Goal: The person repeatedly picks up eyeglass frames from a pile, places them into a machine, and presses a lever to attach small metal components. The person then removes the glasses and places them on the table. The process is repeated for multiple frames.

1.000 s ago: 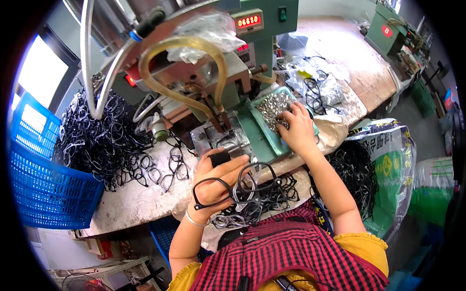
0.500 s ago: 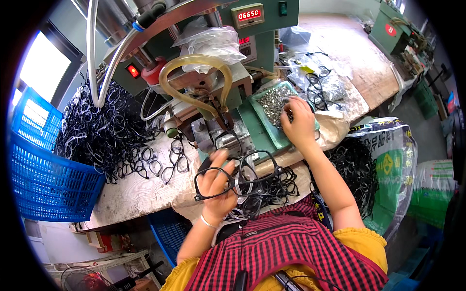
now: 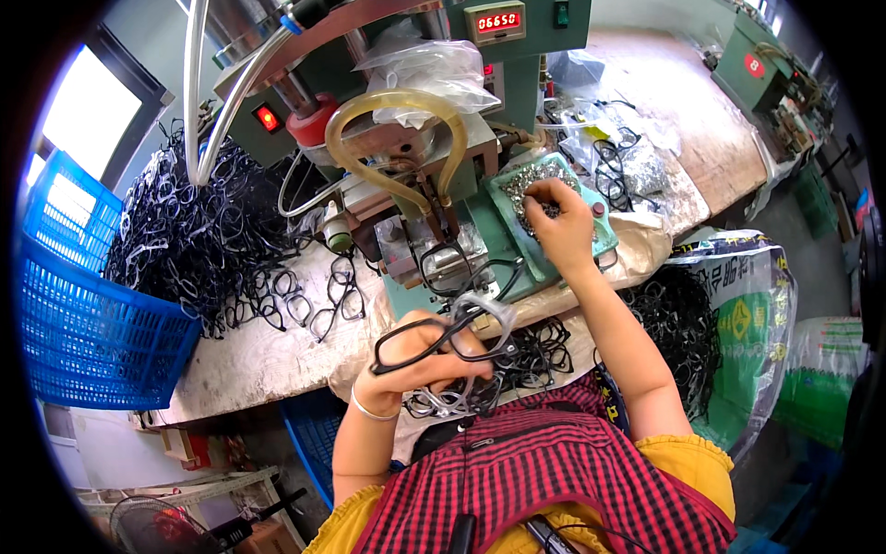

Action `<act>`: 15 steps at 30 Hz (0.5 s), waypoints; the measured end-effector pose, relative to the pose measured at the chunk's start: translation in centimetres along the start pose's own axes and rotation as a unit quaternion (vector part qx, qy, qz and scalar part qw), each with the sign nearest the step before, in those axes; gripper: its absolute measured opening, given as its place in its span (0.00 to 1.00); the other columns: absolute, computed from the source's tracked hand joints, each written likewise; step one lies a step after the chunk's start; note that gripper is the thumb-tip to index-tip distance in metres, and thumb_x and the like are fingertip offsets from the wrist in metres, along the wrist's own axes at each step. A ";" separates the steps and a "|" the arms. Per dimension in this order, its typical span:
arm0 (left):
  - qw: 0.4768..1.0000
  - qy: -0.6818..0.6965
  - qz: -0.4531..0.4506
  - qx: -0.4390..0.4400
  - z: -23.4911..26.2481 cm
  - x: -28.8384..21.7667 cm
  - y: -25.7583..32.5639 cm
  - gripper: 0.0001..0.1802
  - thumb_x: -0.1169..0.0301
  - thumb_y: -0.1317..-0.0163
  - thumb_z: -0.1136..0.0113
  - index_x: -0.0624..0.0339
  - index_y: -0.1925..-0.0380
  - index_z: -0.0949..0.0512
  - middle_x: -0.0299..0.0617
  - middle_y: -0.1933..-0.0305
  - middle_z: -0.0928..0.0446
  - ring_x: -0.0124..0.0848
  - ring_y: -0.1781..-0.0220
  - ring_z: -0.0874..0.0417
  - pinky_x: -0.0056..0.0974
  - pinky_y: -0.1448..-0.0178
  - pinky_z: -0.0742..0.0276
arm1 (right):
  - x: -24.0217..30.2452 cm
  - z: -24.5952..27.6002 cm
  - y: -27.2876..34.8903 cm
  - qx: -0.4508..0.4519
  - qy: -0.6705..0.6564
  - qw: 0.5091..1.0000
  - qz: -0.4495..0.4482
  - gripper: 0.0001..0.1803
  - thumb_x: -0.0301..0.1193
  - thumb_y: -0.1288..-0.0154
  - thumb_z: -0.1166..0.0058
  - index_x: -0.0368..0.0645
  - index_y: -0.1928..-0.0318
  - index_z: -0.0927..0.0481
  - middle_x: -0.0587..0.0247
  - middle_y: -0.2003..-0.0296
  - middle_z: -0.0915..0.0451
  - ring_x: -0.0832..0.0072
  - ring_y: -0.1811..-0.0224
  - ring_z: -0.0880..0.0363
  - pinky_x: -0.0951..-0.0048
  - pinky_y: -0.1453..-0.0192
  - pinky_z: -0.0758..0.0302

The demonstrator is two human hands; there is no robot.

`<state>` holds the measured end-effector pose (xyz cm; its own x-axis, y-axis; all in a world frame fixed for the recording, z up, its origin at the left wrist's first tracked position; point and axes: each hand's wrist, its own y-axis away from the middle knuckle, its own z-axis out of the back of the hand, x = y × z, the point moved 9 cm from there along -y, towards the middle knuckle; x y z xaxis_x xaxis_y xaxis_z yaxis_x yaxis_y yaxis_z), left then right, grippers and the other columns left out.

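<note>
My left hand (image 3: 415,365) is closed around a black eyeglass frame (image 3: 380,356), tilted in front of the green bench machine (image 3: 517,78). A clear greyish frame (image 3: 494,312) shows beside it, partly blurred; whether my fingers also hold it I cannot tell. My right hand (image 3: 568,231) is over the green tray (image 3: 533,262), its thumb and fingertips pinched together at the small shiny metal pieces (image 3: 544,174). Anything between those fingertips is too small to make out. Above the left hand, the machine's metal fixture (image 3: 452,270) sits under a looped yellowish hose (image 3: 452,125).
Black frames (image 3: 544,349) lie in front of me at the bench edge. A big heap of frames (image 3: 198,222) stands at left by blue baskets (image 3: 101,323). Another pile (image 3: 678,323) fills a sack (image 3: 752,319) at right. Plastic bags (image 3: 637,157) lie behind the tray.
My left hand has turned, swinging the black frame from nearly level to a steeper tilt. My right hand's fingers have drawn into a pinch over the metal pieces. The whole view has shifted slightly.
</note>
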<state>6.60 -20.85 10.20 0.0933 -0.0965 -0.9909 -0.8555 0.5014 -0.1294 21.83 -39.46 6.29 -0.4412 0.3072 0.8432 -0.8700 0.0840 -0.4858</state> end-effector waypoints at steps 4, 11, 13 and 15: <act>0.964 0.118 0.232 -0.054 -1.0 4.3 -0.7 0.17 0.62 0.36 0.30 0.68 0.70 0.18 0.34 0.82 0.28 0.19 0.87 0.36 0.30 0.82 0.48 | -1.9 0.7 0.3 -0.006 -0.003 1.000 -0.017 0.07 0.24 0.40 0.38 0.38 0.61 0.15 0.59 0.67 0.14 0.69 0.65 0.16 0.70 0.56 0.22; 0.972 0.210 0.026 0.103 -5.2 3.1 -1.5 0.18 0.62 0.31 0.39 0.71 0.68 0.17 0.47 0.64 0.24 0.26 0.72 0.27 0.30 0.69 0.33 | -1.1 4.6 3.9 0.010 0.027 0.998 -0.052 0.09 0.24 0.38 0.36 0.40 0.58 0.11 0.59 0.63 0.12 0.70 0.59 0.14 0.71 0.50 0.21; 0.961 0.214 -0.032 0.174 -5.4 2.9 -2.5 0.17 0.63 0.29 0.41 0.69 0.68 0.19 0.49 0.64 0.23 0.27 0.73 0.27 0.30 0.70 0.31 | 1.3 3.5 3.6 0.069 -0.043 0.993 -0.085 0.09 0.24 0.41 0.34 0.39 0.59 0.10 0.60 0.63 0.12 0.71 0.58 0.14 0.71 0.50 0.22; 0.932 0.282 -0.007 0.227 -6.0 2.3 -2.2 0.16 0.64 0.27 0.45 0.68 0.66 0.24 0.58 0.63 0.20 0.32 0.73 0.22 0.32 0.71 0.25 | 5.7 1.4 2.2 0.132 -0.088 0.986 -0.041 0.09 0.25 0.42 0.33 0.38 0.60 0.11 0.60 0.63 0.12 0.71 0.58 0.15 0.70 0.49 0.22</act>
<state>5.62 -27.35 8.40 -0.2894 -0.4784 -0.8291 -0.5403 0.7966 -0.2711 17.07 -38.81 10.34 -0.3786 0.1387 0.9151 -0.9208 -0.1562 -0.3573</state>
